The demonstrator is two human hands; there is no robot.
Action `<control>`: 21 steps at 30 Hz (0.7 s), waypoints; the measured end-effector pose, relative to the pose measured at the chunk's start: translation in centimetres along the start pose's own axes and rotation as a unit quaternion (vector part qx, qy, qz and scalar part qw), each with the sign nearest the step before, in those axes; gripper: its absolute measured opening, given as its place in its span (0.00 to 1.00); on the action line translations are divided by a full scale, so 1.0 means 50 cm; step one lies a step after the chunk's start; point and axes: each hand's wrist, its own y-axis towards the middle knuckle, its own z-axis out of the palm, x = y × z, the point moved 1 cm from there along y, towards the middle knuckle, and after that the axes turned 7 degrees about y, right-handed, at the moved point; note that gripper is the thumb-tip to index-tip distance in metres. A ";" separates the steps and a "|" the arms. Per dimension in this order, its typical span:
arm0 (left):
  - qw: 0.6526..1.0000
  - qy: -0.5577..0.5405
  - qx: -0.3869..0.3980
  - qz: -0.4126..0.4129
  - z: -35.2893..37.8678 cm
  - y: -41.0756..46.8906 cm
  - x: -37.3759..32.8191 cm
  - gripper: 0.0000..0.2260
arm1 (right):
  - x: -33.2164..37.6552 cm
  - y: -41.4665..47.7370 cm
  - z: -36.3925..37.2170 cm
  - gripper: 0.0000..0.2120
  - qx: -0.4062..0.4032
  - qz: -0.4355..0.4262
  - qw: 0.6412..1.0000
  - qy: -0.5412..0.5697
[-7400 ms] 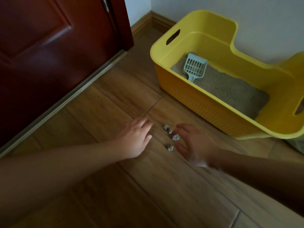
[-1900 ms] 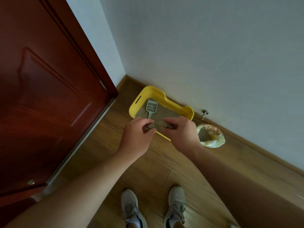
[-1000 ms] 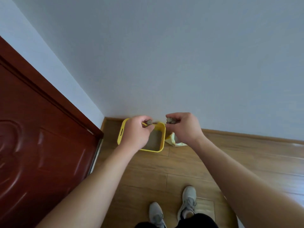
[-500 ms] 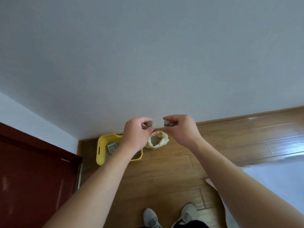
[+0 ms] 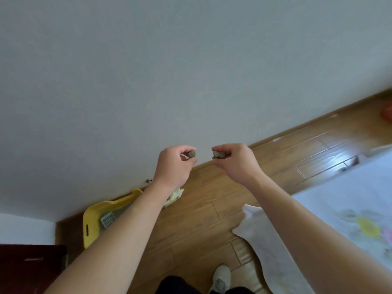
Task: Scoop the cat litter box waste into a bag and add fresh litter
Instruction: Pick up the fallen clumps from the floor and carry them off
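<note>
The left hand (image 5: 172, 166) and right hand (image 5: 236, 163) each pinch litter clumps (image 5: 192, 154), held well above the floor (image 5: 212, 219), probably for dropping into the bag (image 5: 175, 195) half-hidden behind the left forearm (image 5: 135, 221), beside the yellow litter box (image 5: 91, 219).

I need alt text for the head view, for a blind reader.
The left hand and right hand each pinch litter clumps before a grey wall. Below, a yellow litter box holding a scoop stands on the wooden floor.

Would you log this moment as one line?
left hand: pinches clump | right hand: pinches second clump | scoop: in litter box
</note>
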 end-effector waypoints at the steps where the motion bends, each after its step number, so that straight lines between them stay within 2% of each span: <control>1: 1.000 -0.003 0.010 0.005 0.014 0.013 -0.018 0.10 | -0.004 0.008 -0.021 0.16 -0.007 0.002 1.000 -0.002; 12: 0.993 -0.035 0.085 0.078 0.120 0.218 -0.138 0.10 | -0.042 0.133 -0.169 0.16 -0.128 0.041 0.991 0.024; 21: 0.971 -0.054 0.184 0.140 0.219 0.429 -0.239 0.09 | -0.065 0.257 -0.271 0.16 -0.238 0.079 0.965 0.077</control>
